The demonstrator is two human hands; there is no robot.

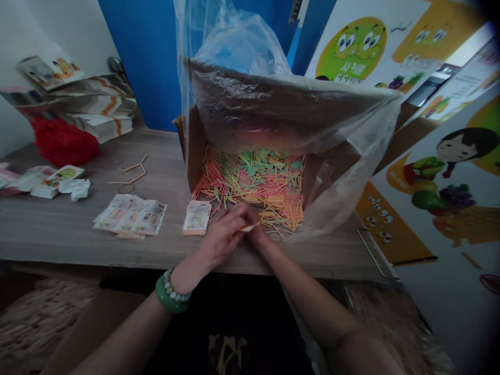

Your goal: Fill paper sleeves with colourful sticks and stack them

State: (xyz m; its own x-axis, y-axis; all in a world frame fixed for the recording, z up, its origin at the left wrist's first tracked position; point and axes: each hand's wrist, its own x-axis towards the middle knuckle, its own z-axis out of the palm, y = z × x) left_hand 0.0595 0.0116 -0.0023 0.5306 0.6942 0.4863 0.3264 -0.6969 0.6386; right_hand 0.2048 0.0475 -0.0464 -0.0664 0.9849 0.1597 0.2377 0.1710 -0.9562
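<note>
My left hand (226, 232), with a green bangle and a beaded bracelet at its wrist, is closed around a small packet (249, 227); only a white and orange edge shows. Against it, my right hand (254, 233) is curled, its fingers mostly hidden, so what it grips cannot be made out. Both hands are at the front of a heap of thin pink, yellow and green sticks (253, 174), which spills from an opened cardboard box (195, 151) lined with clear plastic. Just left of my hands lies a neat stack of small printed packets (197, 217).
Further left, printed packets (130, 216) lie fanned out on the wooden table (78, 239). Beyond are rubber bands, some joined tan sticks (136, 169), small cartons (45, 182), a red bag (62, 140) and stacked flat cartons (97, 104). Printed cartons (441, 192) stand at the right.
</note>
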